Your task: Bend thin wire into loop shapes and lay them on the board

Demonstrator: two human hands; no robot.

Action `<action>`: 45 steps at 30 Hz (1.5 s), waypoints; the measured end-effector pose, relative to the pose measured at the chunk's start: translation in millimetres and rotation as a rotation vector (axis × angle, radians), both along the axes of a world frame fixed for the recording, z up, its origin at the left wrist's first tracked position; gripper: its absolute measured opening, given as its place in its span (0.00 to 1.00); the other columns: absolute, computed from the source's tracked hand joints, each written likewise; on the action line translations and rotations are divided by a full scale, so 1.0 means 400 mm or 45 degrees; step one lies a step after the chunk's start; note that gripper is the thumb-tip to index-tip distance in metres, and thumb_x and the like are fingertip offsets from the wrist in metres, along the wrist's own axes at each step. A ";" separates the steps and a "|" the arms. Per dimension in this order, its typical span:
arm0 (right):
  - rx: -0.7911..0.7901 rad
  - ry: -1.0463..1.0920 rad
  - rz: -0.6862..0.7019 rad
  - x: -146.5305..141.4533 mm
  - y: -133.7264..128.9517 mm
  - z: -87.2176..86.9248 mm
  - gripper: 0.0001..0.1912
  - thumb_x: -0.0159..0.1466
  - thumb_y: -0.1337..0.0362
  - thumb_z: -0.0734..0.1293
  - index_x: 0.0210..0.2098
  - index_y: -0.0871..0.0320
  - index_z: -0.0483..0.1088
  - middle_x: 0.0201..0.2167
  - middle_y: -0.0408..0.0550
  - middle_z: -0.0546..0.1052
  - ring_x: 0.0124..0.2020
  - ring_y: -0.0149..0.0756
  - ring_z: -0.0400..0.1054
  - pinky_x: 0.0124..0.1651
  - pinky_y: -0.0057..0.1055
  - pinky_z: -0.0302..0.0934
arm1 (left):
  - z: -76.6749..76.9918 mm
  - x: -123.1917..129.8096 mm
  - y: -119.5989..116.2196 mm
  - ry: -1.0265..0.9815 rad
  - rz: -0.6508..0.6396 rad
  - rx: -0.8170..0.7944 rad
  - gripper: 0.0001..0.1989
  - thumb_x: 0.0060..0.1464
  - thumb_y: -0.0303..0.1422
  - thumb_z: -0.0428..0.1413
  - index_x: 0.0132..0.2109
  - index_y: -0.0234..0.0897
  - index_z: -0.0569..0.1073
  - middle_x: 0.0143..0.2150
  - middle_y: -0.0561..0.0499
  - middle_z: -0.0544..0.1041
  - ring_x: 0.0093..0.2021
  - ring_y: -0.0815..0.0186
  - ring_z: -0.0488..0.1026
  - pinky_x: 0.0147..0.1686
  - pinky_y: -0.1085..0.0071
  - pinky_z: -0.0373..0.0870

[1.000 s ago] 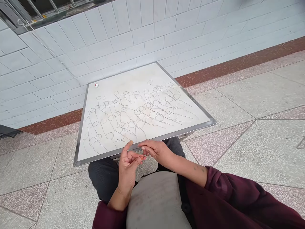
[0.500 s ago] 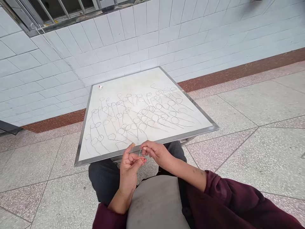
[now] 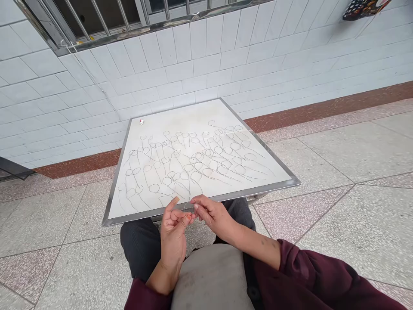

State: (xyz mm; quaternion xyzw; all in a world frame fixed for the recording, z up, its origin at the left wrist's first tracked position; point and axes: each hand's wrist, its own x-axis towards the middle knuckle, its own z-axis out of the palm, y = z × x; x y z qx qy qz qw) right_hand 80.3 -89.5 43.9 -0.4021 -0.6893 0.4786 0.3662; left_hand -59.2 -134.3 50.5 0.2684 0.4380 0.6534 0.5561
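Near the front edge of the white table, my left hand (image 3: 174, 232) pinches a thin wire-like strand (image 3: 184, 206) between thumb and index finger, its other fingers bent up. My right hand (image 3: 211, 215) meets it from the right, fingertips closed on the same strand. Between the two hands the strand curves into a small loop; its ends are too fine to follow. On the white tabletop (image 3: 174, 113) lie several similar dark strands (image 3: 197, 175), each with a round loop and a long tail.
A small white and red object (image 3: 142, 122) sits at the table's far left corner. The metal rim (image 3: 258, 189) borders the top. Behind stands a tiled wall (image 3: 180, 60) with a barred window (image 3: 106, 17). A dark patterned item (image 3: 363, 9) hangs at upper right.
The camera view has tilted up slightly, so the scene sits lower. Both hands stay together on the strand; the right fingers have shifted slightly and the loop looks a little moved to the left.
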 end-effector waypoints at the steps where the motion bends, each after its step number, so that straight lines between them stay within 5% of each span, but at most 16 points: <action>1: -0.026 0.019 -0.005 -0.003 -0.002 -0.002 0.14 0.70 0.54 0.55 0.46 0.52 0.65 0.26 0.42 0.73 0.26 0.32 0.67 0.32 0.30 0.61 | -0.001 0.000 0.000 -0.002 0.004 -0.002 0.28 0.47 0.28 0.65 0.55 0.43 0.69 0.27 0.59 0.72 0.33 0.70 0.74 0.40 0.71 0.70; 5: -0.135 0.112 -0.004 -0.010 -0.003 -0.009 0.17 0.70 0.51 0.54 0.46 0.53 0.66 0.24 0.41 0.70 0.23 0.31 0.64 0.28 0.28 0.60 | -0.007 0.000 0.002 -0.026 0.011 -0.005 0.26 0.46 0.27 0.66 0.53 0.43 0.71 0.27 0.60 0.71 0.33 0.70 0.74 0.38 0.73 0.69; 10: -0.044 -0.018 0.072 0.000 -0.002 -0.012 0.16 0.69 0.52 0.56 0.50 0.53 0.64 0.31 0.45 0.75 0.33 0.35 0.69 0.33 0.30 0.61 | -0.011 -0.014 0.008 -0.090 0.072 -0.004 0.25 0.47 0.28 0.65 0.54 0.42 0.70 0.28 0.59 0.72 0.34 0.70 0.75 0.40 0.71 0.70; 16: 0.132 -0.168 0.166 0.000 -0.021 -0.026 0.10 0.68 0.59 0.59 0.38 0.55 0.69 0.26 0.43 0.74 0.31 0.33 0.68 0.36 0.29 0.60 | -0.021 -0.032 0.007 -0.146 0.135 -0.062 0.25 0.48 0.28 0.64 0.54 0.41 0.70 0.31 0.57 0.74 0.40 0.69 0.76 0.43 0.70 0.70; 31: 0.083 -0.038 0.210 -0.027 -0.063 -0.095 0.07 0.67 0.61 0.62 0.34 0.57 0.69 0.22 0.40 0.71 0.25 0.29 0.65 0.34 0.26 0.58 | -0.061 -0.059 -0.043 -0.203 0.080 -0.084 0.23 0.54 0.32 0.60 0.57 0.39 0.68 0.41 0.48 0.78 0.48 0.59 0.75 0.50 0.62 0.68; 45: 0.279 -0.090 0.218 -0.070 -0.057 -0.103 0.04 0.64 0.65 0.65 0.34 0.57 0.72 0.23 0.41 0.74 0.28 0.30 0.67 0.35 0.24 0.60 | -0.073 -0.096 -0.053 -0.053 0.153 -0.252 0.30 0.45 0.31 0.67 0.56 0.42 0.69 0.33 0.53 0.77 0.39 0.68 0.75 0.36 0.76 0.70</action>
